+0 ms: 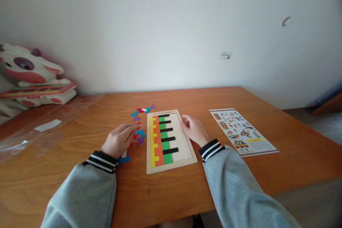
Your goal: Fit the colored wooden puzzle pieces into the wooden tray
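Note:
A pale wooden puzzle board [172, 168] lies in front of me. Its left part is filled with yellow pieces [152, 149], orange pieces [158, 146], green pieces [165, 145] and black pieces [168, 139]; bare wood shows on the right. My left hand [119, 139] hovers over or rests among loose pieces left of the board, fingers stretched out; its fingertips are near a purple piece [139, 141] and a blue piece [140, 133]. At the board's right edge lies my right hand [196, 129], loosely curved, with a gap between thumb and forefinger.
A printed pattern sheet [240, 128] lies on the table [291, 139] at right. Clear plastic wrapping [66, 117] with a white label is spread at left. Behind it stands a cow-shaped toy keyboard [37, 78]. More loose pieces, including a far purple one [153, 107], lie beyond my left hand.

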`<state>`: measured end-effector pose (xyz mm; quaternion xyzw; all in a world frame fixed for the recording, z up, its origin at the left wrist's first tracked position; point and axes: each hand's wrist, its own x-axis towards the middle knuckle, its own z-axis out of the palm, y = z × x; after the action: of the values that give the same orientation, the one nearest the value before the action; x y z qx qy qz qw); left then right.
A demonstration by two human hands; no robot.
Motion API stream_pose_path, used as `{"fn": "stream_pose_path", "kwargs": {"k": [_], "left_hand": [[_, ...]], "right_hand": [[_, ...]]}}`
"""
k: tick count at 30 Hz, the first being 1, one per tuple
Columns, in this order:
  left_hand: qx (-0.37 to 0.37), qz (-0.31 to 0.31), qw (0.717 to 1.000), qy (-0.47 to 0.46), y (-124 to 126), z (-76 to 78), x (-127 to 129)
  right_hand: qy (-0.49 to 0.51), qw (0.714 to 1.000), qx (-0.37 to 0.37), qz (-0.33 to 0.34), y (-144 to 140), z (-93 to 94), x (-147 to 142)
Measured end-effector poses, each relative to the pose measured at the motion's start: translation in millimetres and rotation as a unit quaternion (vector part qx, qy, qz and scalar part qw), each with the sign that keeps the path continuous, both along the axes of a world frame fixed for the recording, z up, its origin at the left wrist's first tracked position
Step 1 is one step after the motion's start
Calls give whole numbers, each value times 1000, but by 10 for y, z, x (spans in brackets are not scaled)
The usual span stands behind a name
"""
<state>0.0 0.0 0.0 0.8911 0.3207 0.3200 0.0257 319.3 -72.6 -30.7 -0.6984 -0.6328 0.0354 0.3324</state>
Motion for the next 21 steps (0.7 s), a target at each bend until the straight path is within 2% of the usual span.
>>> {"fn": "stream_pose_path", "kwargs": {"k": [4, 9, 17, 19, 21], "left_hand": [[13, -27, 999, -25, -192, -19, 251], [21, -89, 993, -75, -388, -126, 517], [-1, -91, 990, -111, -433, -210, 592], [-4, -91, 991, -98, -443, -223, 589], [-8, -107, 990, -88, -495, -225, 603]], "right_hand": [[3, 997, 70, 10, -165, 77, -121], [-29, 988, 137, 61, -407, 158, -396], [-11, 980, 94, 176, -701, 128, -514], [-12, 979, 87, 185, -736, 105, -528], [-1, 982, 101, 162, -745, 80, -553]]}}
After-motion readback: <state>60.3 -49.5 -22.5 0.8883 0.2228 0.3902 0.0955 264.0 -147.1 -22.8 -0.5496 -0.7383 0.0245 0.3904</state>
